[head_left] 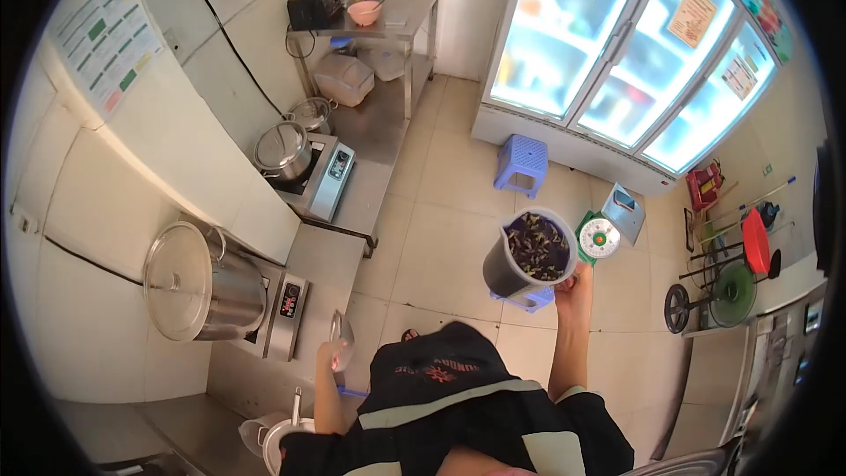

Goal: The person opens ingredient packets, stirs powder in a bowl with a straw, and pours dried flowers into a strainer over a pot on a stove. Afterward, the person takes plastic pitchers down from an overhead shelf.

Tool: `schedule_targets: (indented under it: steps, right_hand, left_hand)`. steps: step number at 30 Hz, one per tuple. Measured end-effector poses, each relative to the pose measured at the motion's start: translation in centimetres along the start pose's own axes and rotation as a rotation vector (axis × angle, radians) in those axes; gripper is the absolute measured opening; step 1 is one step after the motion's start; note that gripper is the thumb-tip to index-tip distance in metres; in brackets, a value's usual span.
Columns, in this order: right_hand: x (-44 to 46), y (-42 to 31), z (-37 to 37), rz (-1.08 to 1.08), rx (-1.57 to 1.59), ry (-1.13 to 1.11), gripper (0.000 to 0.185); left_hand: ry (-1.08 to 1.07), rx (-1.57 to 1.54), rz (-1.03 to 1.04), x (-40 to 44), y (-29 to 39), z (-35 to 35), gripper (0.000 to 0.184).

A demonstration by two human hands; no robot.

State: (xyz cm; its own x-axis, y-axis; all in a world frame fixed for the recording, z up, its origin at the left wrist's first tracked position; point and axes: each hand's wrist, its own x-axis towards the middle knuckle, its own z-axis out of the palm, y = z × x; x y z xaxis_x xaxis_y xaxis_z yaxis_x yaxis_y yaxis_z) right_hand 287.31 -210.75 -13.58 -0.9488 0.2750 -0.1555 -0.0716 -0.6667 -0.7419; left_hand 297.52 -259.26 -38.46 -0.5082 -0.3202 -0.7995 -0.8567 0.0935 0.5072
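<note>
In my right hand (577,277) is a large translucent pitcher (504,266), gripped at its handle side and raised above the floor. Dark purple liquid with many small dried petals or flowers floating on top (538,247) fills it nearly to the rim. My left hand (331,356) is closed round a small shiny, rounded thing (343,335), perhaps a cup or scoop; its kind is not clear. It is held by the counter edge, near an induction cooker (286,313) bearing a big lidded steel pot (233,295).
A green dial scale (600,238) stands beyond the pitcher, beside a blue plastic stool (522,163). A glass-door fridge (608,62) is at the back. On the left counter, another cooker (331,183) carries a lidded pot (284,150). A white pot (275,445) is low left.
</note>
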Motion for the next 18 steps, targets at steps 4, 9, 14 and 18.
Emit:
schedule_targets:
  steps: [4,9,14,18]
  right_hand:
    - [8.5,1.6,3.0,-0.016,0.062,0.013,0.02]
    - [20.2,3.4,9.9,0.061,0.017,-0.096,0.017]
    - [33.7,5.7,16.6,0.114,0.022,-0.096,0.017]
    - [42.1,7.4,24.4,0.117,-0.113,-0.122,0.019]
  left_hand:
    - [-0.262,-0.503,-0.611,8.4,8.0,-2.4,0.018]
    - [-0.072,-1.231,-0.12,14.2,14.2,-0.8,0.018]
    - [0.323,-1.633,-0.17,18.3,24.6,1.1,0.012]
    - [0.187,-1.657,0.233,18.6,31.9,2.2,0.025]
